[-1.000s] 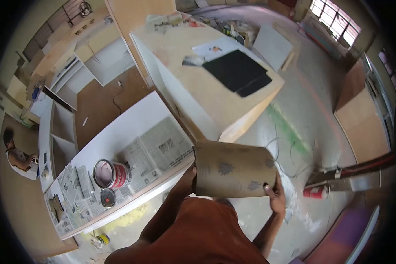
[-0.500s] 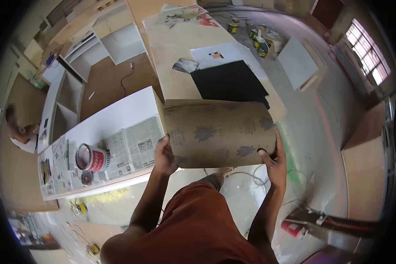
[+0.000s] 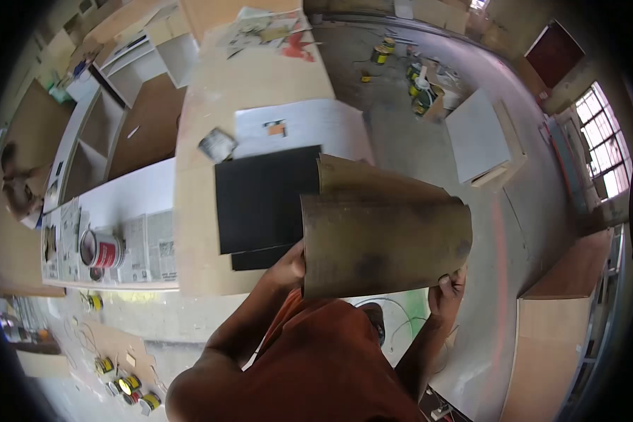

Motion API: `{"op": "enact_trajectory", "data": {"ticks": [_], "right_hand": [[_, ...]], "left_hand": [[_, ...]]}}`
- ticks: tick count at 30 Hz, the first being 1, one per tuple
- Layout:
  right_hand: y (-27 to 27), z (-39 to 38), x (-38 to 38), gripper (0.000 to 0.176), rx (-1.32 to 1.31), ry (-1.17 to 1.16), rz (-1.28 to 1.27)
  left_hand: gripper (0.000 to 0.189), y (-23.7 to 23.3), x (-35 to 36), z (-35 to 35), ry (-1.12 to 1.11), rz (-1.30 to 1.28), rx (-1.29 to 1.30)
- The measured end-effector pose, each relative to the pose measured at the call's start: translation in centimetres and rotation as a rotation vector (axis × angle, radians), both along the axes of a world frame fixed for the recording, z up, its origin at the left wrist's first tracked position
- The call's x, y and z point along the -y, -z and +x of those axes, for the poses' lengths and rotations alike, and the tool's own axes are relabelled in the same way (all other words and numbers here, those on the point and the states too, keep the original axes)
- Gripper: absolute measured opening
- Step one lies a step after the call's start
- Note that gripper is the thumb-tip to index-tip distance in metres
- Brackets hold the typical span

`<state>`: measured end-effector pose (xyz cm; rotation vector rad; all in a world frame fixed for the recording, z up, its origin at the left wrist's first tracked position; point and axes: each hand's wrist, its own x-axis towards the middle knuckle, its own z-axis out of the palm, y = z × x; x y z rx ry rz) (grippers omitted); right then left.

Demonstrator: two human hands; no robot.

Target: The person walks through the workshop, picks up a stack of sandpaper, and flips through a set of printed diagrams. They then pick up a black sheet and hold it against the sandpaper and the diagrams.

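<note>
Both my hands hold a curved brown sheet of sandpaper (image 3: 387,243) with dark blurred prints on its back. It looks folded or doubled, with another brown layer standing behind the front one. My left hand (image 3: 290,267) grips its left edge, fingers partly hidden by the sheet. My right hand (image 3: 449,290) pinches the lower right corner, thumb in front. Black sheets (image 3: 267,200) lie on the pale wooden board (image 3: 200,246), just beyond my left hand. White paper (image 3: 309,119) with a small orange and black patch lies past them, beside a small grey piece (image 3: 218,145).
A paint can (image 3: 102,250) stands on newspaper (image 3: 144,243) at left. Several small cans (image 3: 129,384) sit on the floor at lower left, and more containers (image 3: 422,95) at the back. A white panel (image 3: 478,137) stands at right. Another person (image 3: 22,186) is at far left.
The sandpaper has moved right in view and turned from one nearly flat sheet into a curved, doubled one. My view has swung right, so the paint can and board now appear further left.
</note>
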<state>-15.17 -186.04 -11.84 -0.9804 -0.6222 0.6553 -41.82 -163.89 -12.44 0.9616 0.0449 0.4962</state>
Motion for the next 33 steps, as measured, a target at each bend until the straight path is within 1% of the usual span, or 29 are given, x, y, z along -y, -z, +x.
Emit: {"op": "enact_trajectory", "data": {"ticks": [1, 3, 4, 5, 6, 7, 9, 10, 11, 13, 14, 17, 21, 24, 27, 28, 29, 31, 32, 33], "right_hand": [[1.0, 1.8, 0.4, 0.064, -0.04, 0.009, 0.097], [3.5, 5.5, 1.7, 0.063, -0.046, -0.013, 0.143], [5.2, 7.6, 2.5, 0.062, -0.059, -0.045, 0.184], [8.2, 10.5, 3.4, 0.062, -0.075, -0.055, 0.181], [11.8, 13.7, 4.7, 0.059, -0.064, -0.037, 0.115], [13.7, 16.1, 5.8, 0.056, -0.047, -0.023, 0.05], [14.0, 21.1, 5.5, 0.056, -0.069, -0.058, 0.066], [13.2, 23.5, 5.3, 0.056, -0.074, -0.079, 0.082], [12.6, 25.6, 5.0, 0.056, -0.081, -0.097, 0.094], [11.0, 28.8, 4.9, 0.056, -0.091, -0.122, 0.101], [10.4, 30.3, 4.7, 0.056, -0.096, -0.138, 0.103], [9.7, 33.9, 2.9, 0.057, -0.12, -0.196, 0.116], [10.5, 36.9, -1.3, 0.057, -0.161, -0.288, 0.117], [11.5, 39.1, -6.4, 0.058, -0.193, -0.377, 0.12], [11.8, 41.3, -13.5, 0.058, -0.205, -0.479, 0.135], [11.8, 42.0, -16.1, 0.058, -0.204, -0.508, 0.136], [11.5, 42.7, -18.7, 0.059, -0.202, -0.553, 0.135], [10.1, 44.3, -22.8, 0.059, -0.192, -0.641, 0.11], [9.1, 45.0, -24.5, 0.059, -0.191, -0.687, 0.088], [7.9, 46.1, -26.2, 0.059, -0.184, -0.733, 0.049]], "left_hand": [[0.103, -0.7, 0.2, 2.0, 0.011, 0.007, 0.002], [0.104, -1.5, 1.0, 5.3, -0.007, -0.095, -0.005], [0.104, -1.0, 1.2, 7.1, -0.015, -0.096, -0.015], [0.098, -0.2, 1.1, 8.8, 0.042, -0.329, 0.05], [0.092, 0.3, 1.5, 10.0, 0.095, -0.565, 0.115], [0.092, 0.2, 2.5, 11.2, 0.078, -0.569, 0.106], [0.079, -1.0, 3.3, 14.9, -0.132, -0.328, -0.247], [0.066, -1.6, 4.0, 16.6, -0.18, -0.393, -0.195], [0.066, -1.8, 4.3, 18.3, -0.189, -0.393, -0.193], [0.057, -1.8, 5.4, 20.1, -0.264, -0.304, -0.194], [0.051, -1.7, 5.7, 20.7, -0.249, -0.354, -0.142], [0.051, -1.4, 6.7, 22.7, -0.304, -0.412, -0.068], [0.05, -1.1, 6.2, 24.5, -0.439, -0.407, -0.08], [0.051, -0.4, 4.5, 25.6, -0.53, -0.371, -0.143], [0.053, 0.8, 1.7, 27.2, -0.597, -0.399, -0.113], [0.057, 1.0, 0.5, 27.7, -0.576, -0.365, -0.103], [0.057, 1.1, -1.1, 28.5, -0.612, -0.368, -0.077], [0.066, 0.4, -2.7, 30.5, -0.594, -0.395, -0.02], [0.087, -1.7, -3.7, 32.1, -0.666, -0.459, -0.092], [0.092, -1.9, -4.5, 33.4, -0.668, -0.444, -0.12]]}}
